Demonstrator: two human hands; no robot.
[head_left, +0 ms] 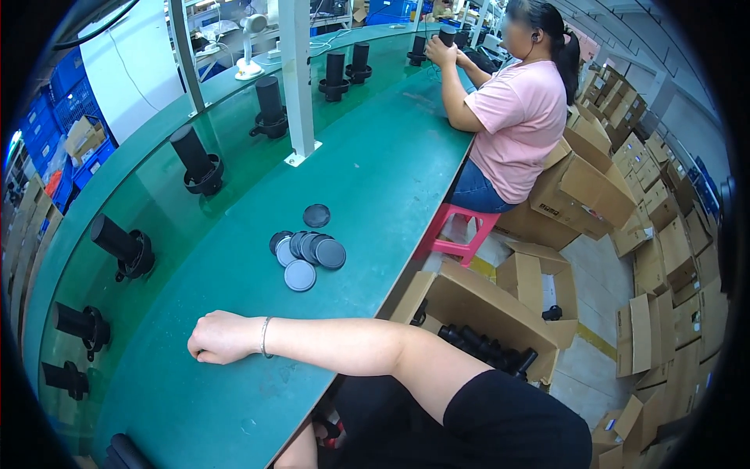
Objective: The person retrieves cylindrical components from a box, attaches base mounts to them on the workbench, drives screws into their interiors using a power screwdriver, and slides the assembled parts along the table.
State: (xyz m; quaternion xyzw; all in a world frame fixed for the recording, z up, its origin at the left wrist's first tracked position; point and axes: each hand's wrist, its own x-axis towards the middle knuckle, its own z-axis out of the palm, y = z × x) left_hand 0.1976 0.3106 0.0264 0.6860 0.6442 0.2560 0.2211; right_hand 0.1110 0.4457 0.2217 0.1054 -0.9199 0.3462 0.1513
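Observation:
My right hand [225, 338] rests on the green tabletop [180, 289], its fingers curled into a loose fist and nothing showing from it. The forearm, with a thin bracelet [266, 337] at the wrist, reaches in from the right across the table's edge. Beyond the hand lie several black round caps [300, 275], most overlapping in a loose cluster and one [316, 216] a little apart. My left hand does not show; a patch of bare skin appears below the table edge at the bottom, and I cannot tell what part it is.
Black cylinders on ring-shaped bases [197, 160] stand along a green conveyor [168, 211] at left. A white post [296, 78] rises from the table. An open carton [476, 313] with black parts stands right. A co-worker [516, 117] sits on a pink stool [465, 230], holding a black part.

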